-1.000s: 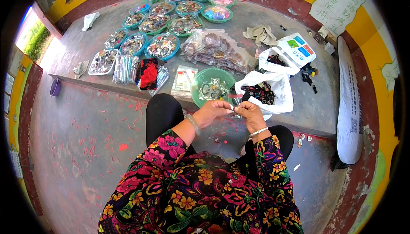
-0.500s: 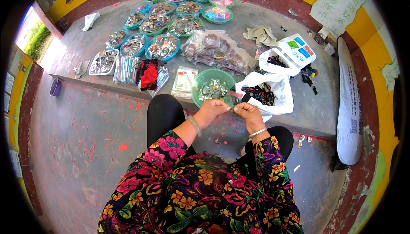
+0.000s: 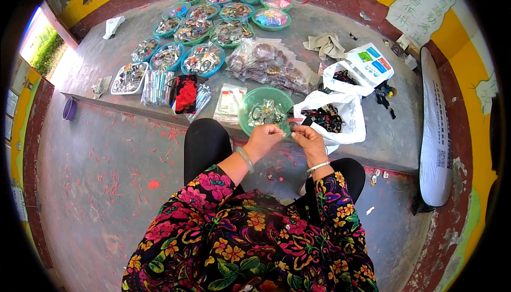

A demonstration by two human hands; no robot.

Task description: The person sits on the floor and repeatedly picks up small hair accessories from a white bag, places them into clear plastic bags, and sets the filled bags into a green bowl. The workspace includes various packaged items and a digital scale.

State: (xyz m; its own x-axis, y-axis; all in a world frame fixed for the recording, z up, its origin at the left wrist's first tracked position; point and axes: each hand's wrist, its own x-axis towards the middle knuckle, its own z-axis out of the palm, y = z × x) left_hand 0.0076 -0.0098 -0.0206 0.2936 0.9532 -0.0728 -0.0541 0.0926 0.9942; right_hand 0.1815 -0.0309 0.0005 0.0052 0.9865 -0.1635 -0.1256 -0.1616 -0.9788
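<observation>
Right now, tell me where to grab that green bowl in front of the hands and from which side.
Take the green bowl by its near rim, coming from the person's side just past the left hand. That rim is bare and closest; the white bag crowds its right side, and packets lie to its left.

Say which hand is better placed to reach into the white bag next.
Right. The right hand sits beside the white bag; the left hand is in front of the green bowl, farther off.

Glossy green plastic bowl [image 3: 254,102], crinkled white plastic bag [image 3: 340,105], rough concrete ledge [image 3: 372,137].
</observation>
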